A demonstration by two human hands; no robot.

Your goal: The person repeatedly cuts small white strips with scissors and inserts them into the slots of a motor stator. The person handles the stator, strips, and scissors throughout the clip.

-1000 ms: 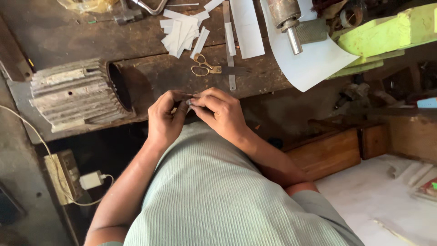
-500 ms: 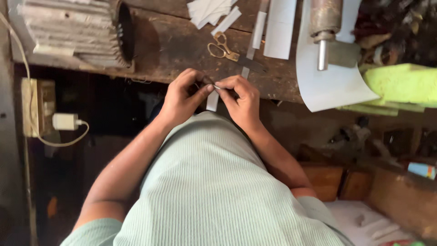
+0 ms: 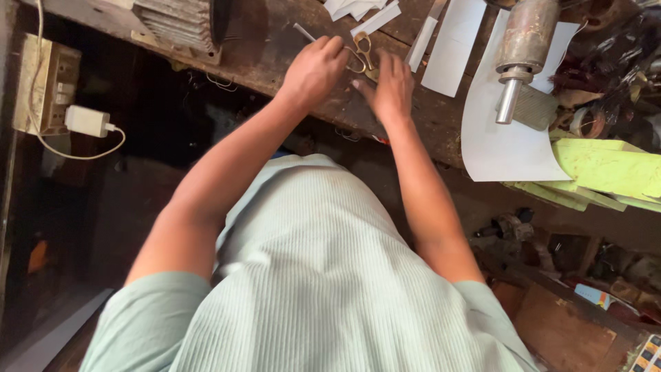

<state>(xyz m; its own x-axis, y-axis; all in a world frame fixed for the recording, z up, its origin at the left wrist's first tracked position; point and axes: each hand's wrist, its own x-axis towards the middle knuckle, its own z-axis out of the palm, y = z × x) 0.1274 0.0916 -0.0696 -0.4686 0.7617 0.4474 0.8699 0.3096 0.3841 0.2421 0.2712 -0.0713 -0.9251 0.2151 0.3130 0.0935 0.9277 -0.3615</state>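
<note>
Both hands on rough wood bench (image 3: 275, 52): left hand (image 3: 313, 69) pinching thin strip (image 3: 303, 32), right hand (image 3: 389, 86) loose by brass scissors (image 3: 359, 52)

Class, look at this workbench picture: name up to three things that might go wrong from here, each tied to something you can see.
1. Both hands, the left hand and the right hand, meet at the scissors; a finger might get nicked.
2. The heavy metal cylinder lies on a white sheet near the bench edge; a tug on the sheet might roll it off.
3. The paper strips lie loose beside the hands and might be swept to the floor.
</note>
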